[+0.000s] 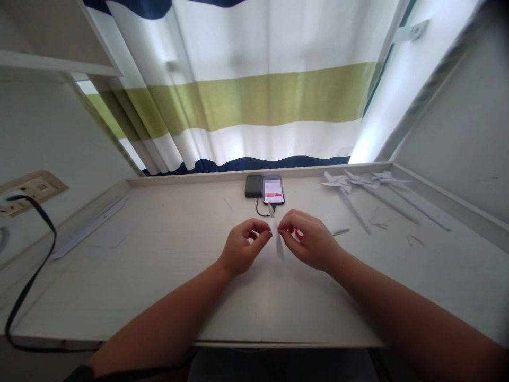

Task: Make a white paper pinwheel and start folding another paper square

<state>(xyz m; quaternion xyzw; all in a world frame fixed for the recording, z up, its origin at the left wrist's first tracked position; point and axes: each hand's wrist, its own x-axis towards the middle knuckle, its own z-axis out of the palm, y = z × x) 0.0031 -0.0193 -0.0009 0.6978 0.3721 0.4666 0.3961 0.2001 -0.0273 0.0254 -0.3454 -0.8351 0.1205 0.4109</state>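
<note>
Pinching from the left, the left hand (pixel 242 246) is curled almost closed, thumb and forefinger on a white paper strip (pixel 277 239) just in front of the phone (pixel 273 190). The right hand (pixel 308 239) nips its other edge likewise, seemingly to steady it. The strip's long axis runs from phone toward the person, free end dipping to the desk (pixel 159 276). Paper pinwheels (pixel 358 183) lie right of the phone.

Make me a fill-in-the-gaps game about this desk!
1. The left hand and right hand pinch a white ____ strip.
2. The pinwheels lie on the ____ side of the desk.
3. The cable from the wall socket is coloured ____.
Missing words: paper; right; black.
</note>
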